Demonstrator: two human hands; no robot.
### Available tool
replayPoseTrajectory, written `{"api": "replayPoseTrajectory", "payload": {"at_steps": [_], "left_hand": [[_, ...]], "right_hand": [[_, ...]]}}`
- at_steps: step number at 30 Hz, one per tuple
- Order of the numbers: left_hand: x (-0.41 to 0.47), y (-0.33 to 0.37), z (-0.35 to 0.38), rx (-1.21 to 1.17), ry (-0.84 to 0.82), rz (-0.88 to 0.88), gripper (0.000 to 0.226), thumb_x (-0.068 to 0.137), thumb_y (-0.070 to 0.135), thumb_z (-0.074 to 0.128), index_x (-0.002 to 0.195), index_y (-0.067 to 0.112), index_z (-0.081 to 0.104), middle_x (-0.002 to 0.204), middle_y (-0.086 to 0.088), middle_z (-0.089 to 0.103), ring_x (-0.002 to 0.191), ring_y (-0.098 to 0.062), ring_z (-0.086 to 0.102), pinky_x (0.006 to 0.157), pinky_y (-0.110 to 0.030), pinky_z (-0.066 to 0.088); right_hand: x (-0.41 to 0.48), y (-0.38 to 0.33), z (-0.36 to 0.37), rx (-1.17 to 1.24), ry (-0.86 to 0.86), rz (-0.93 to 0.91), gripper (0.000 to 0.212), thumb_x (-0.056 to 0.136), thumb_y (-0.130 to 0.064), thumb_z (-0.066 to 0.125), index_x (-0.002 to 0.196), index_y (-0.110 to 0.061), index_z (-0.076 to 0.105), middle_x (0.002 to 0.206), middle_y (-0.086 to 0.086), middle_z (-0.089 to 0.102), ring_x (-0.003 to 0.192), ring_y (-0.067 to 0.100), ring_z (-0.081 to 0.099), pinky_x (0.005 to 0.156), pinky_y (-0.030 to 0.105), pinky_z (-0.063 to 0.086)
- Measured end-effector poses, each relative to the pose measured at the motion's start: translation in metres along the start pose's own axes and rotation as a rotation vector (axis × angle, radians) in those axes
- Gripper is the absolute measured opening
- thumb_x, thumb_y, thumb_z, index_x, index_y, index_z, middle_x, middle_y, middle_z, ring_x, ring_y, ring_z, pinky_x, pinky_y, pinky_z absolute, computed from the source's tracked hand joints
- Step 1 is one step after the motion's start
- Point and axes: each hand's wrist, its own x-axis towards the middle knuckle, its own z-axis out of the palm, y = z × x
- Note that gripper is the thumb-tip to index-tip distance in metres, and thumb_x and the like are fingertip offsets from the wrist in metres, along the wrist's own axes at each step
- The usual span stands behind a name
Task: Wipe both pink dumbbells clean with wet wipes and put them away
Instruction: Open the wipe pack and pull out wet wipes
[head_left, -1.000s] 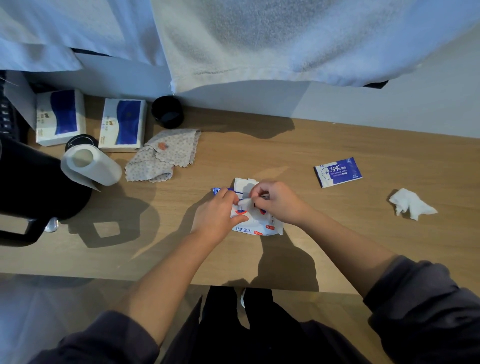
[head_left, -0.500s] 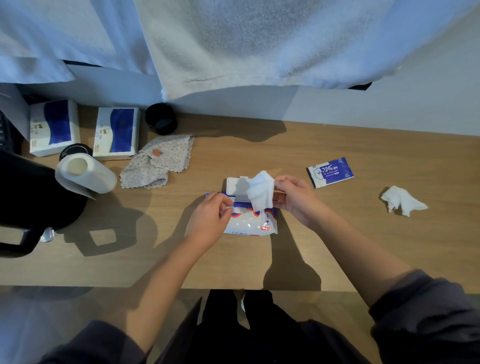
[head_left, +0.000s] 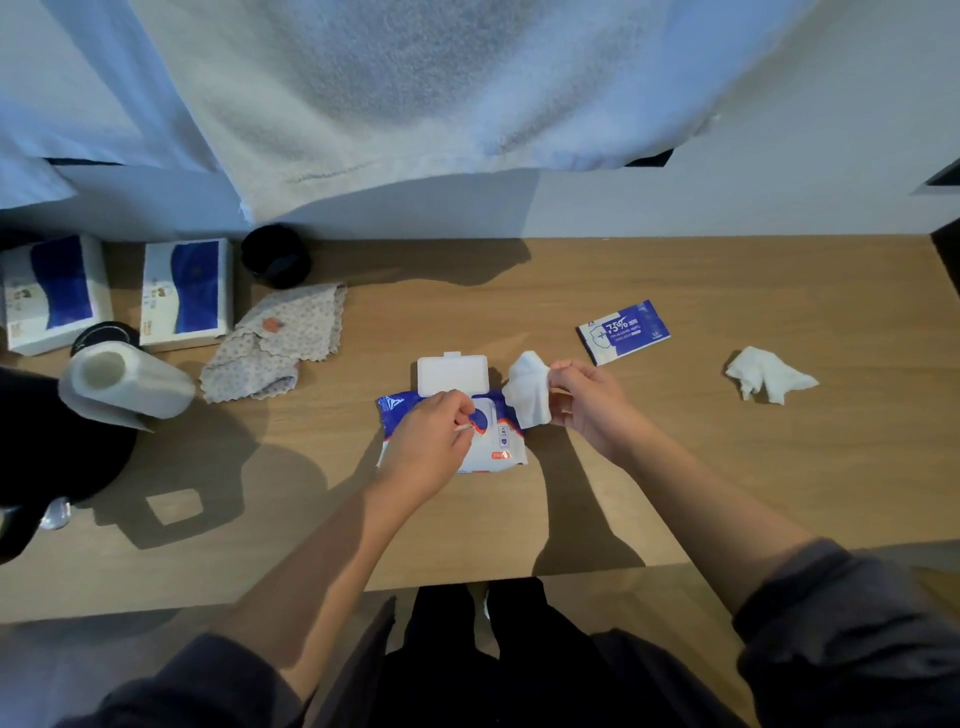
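The right hand (head_left: 587, 402) pinches a white wipe (head_left: 529, 392) between thumb and fingertips, just over the right end of the pack (head_left: 501, 447). The left hand (head_left: 428, 449) lies curled on the pack and seems to nip something at its opening, though its own fingers hide that spot. The pack lies flat on the table (head_left: 675, 467), long axis left to right, lid (head_left: 452, 375) flipped open away from the person.

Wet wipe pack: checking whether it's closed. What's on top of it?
The left hand grips the wet wipe pack from above; its white lid stands flipped open. The hand covers the opening, so what's inside is hidden. The right hand holds a wipe beside it.
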Motion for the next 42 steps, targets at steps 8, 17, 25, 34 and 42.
{"api": "replayPoseTrajectory", "payload": {"at_steps": [8, 17, 25, 34, 42], "left_hand": [[0.004, 0.021, -0.004, -0.689, -0.037, -0.334, 0.017, 0.097, 0.025, 0.059, 0.109, 0.016, 0.067, 0.107, 0.001, 0.071, 0.095, -0.011, 0.065, 0.076, -0.022, 0.05], [0.003, 0.03, -0.019, -1.199, -0.088, -0.424, 0.008, 0.096, 0.007, 0.059, 0.09, 0.007, 0.065, 0.091, -0.005, 0.071, 0.085, -0.016, 0.068, 0.08, -0.029, 0.056], [-0.006, 0.025, -0.022, -1.178, -0.075, -0.422, 0.011, 0.095, 0.013, 0.062, 0.102, 0.006, 0.066, 0.108, -0.011, 0.073, 0.101, -0.023, 0.071, 0.086, -0.035, 0.055], [-0.008, 0.032, -0.022, -0.959, -0.056, -0.327, 0.011, 0.095, 0.014, 0.063, 0.095, 0.01, 0.073, 0.098, -0.006, 0.075, 0.09, -0.017, 0.072, 0.082, -0.032, 0.058], [-0.004, 0.035, -0.024, -0.688, 0.022, -0.246, 0.009, 0.088, 0.0, 0.066, 0.088, 0.009, 0.066, 0.079, -0.006, 0.065, 0.061, -0.012, 0.062, 0.065, -0.024, 0.054]], "right_hand": [[-0.003, 0.003, 0.001, 0.166, -0.158, 0.022, 0.018, 0.1, -0.01, 0.047, 0.084, -0.013, 0.055, 0.09, 0.012, 0.057, 0.09, 0.028, 0.055, 0.075, 0.036, 0.054], [-0.011, 0.005, 0.009, 0.024, -0.124, -0.012, 0.018, 0.1, -0.009, 0.048, 0.084, -0.012, 0.054, 0.074, 0.002, 0.059, 0.069, 0.014, 0.057, 0.072, 0.03, 0.055], [-0.019, 0.004, 0.019, -0.281, 0.079, -0.15, 0.006, 0.094, -0.012, 0.058, 0.097, -0.009, 0.064, 0.086, -0.001, 0.063, 0.077, 0.008, 0.057, 0.061, 0.013, 0.046], [-0.029, 0.007, 0.027, -0.027, -0.194, -0.025, 0.026, 0.093, -0.019, 0.066, 0.101, 0.006, 0.069, 0.087, 0.011, 0.07, 0.08, 0.018, 0.065, 0.08, 0.038, 0.057], [-0.028, 0.014, 0.023, 0.177, -0.249, 0.038, 0.03, 0.097, -0.011, 0.057, 0.114, 0.013, 0.063, 0.103, 0.028, 0.064, 0.073, 0.021, 0.067, 0.071, 0.027, 0.06]]}}
